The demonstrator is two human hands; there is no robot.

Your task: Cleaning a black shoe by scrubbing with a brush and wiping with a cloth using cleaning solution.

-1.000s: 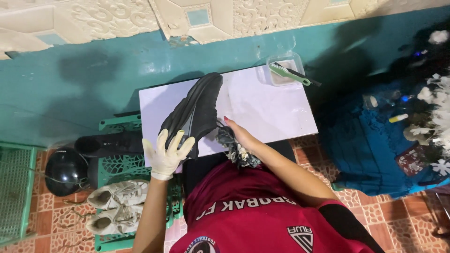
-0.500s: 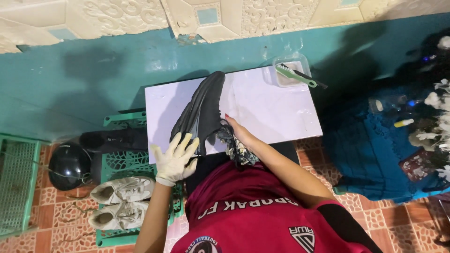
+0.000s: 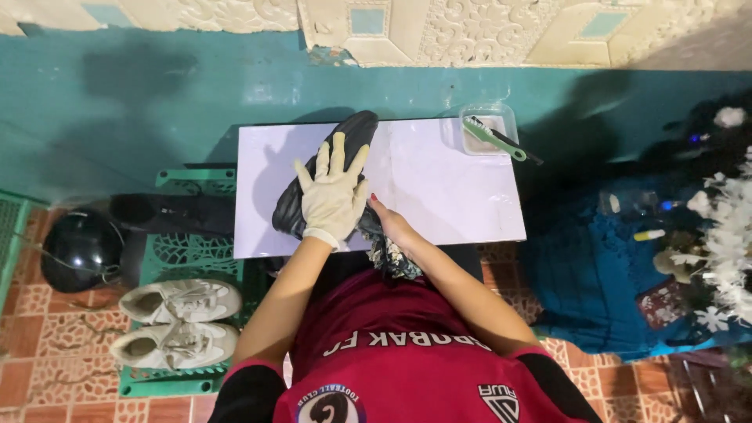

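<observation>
Terracotta floor tiles (image 3: 47, 313) lie below me. On the white board (image 3: 454, 196), my bare right hand (image 3: 389, 223) clutches a patterned rag (image 3: 395, 257); my gloved left hand (image 3: 334, 196) presses flat, fingers spread, on the black shoe (image 3: 352, 133). Beyond sits a green brush (image 3: 493, 139).

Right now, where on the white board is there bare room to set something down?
The widest free patch on the board lies between the black shoe and the tub with the brush, down to the near right corner. A smaller strip sits left of the shoe. The near left-centre is crowded: left hand, right hand, cloth.
</observation>
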